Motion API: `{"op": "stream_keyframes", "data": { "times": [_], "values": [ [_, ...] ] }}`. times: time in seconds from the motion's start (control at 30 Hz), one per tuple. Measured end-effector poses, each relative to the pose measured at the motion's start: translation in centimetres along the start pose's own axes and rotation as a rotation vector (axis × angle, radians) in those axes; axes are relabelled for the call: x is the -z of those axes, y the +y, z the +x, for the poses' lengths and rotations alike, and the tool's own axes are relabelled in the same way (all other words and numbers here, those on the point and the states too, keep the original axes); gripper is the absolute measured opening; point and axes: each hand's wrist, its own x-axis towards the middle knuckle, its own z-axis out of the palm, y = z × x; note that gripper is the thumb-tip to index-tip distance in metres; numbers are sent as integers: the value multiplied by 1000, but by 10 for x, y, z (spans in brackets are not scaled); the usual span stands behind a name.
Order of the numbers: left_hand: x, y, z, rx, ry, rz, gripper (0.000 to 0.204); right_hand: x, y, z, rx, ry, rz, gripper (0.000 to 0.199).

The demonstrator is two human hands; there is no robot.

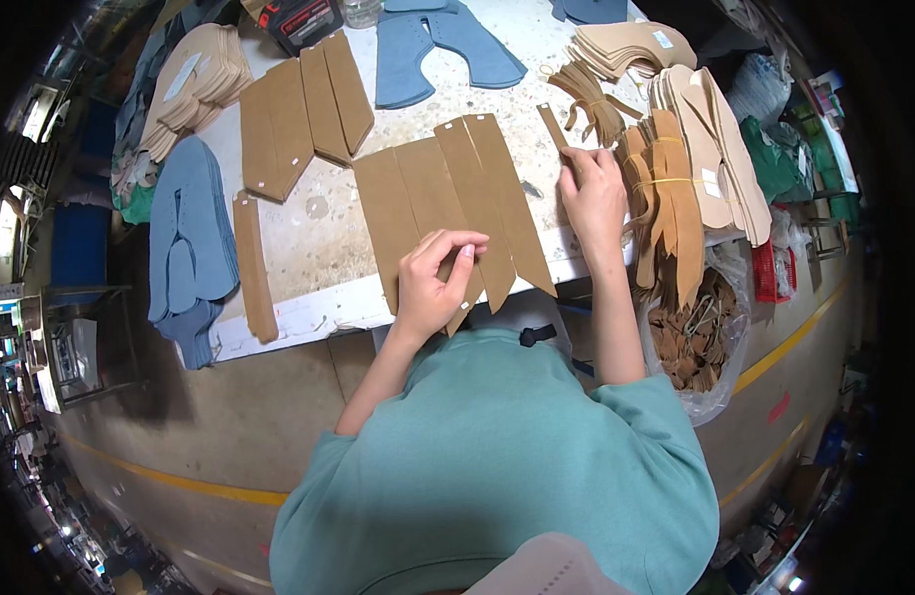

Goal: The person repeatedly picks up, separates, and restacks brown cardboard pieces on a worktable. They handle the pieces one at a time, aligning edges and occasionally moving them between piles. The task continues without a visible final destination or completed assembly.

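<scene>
Several flat brown leather pieces [415, 190] with pointed near ends lie side by side in front of me, with small white stickers on some. Over their near part is my left hand [439, 283], its fingers curled and thumb against the index finger. Whatever may be in that pinch is too small to make out. To the right, my right hand [593, 193] is closed on a narrow brown leather strip [550, 127], which points away from me on the white table [328, 260]. Beside that hand stand brown strips [675, 188] tied with a yellow band.
Left are another brown leather set [308, 109], a long brown strip [254, 268] and blue leather pieces [191, 233]. More blue pieces [447, 50] lie at the back. Beige pieces [710, 149] are stacked right, above a plastic bag of brown scraps [695, 337].
</scene>
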Motion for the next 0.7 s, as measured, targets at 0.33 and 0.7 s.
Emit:
{"op": "stream_keyframes", "data": {
  "times": [0.33, 0.7],
  "values": [
    [0, 1, -1, 9, 6, -13, 13, -18, 14, 83, -84, -291, -302, 27],
    [0, 0, 0, 16, 14, -50, 13, -27, 22, 96, -49, -228, -276, 28]
  ]
}}
